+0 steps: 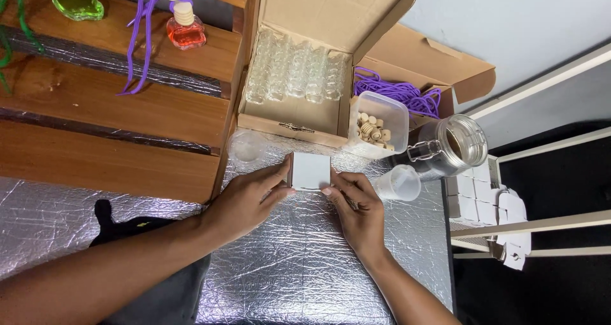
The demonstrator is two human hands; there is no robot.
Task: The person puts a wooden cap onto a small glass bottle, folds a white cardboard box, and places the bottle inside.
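1. Left hand [251,201] is pinching the small white box [310,171] at its 9 o'clock edge.
2. Box is sitting on foil surface [299,268], mid-assembly by my judgement.
3. Right hand [359,207] is gripping the 4 o'clock corner; next move needs steady squaring pressure.

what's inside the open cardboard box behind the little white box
The open cardboard box holds rows of small clear glass bottles along its far side; the near part of its floor is bare. Whether anything lies under the bottles cannot be seen.

Small box [310,170] lies on the foil table [299,268] – open carton [289,118] behind, jar [453,148] right
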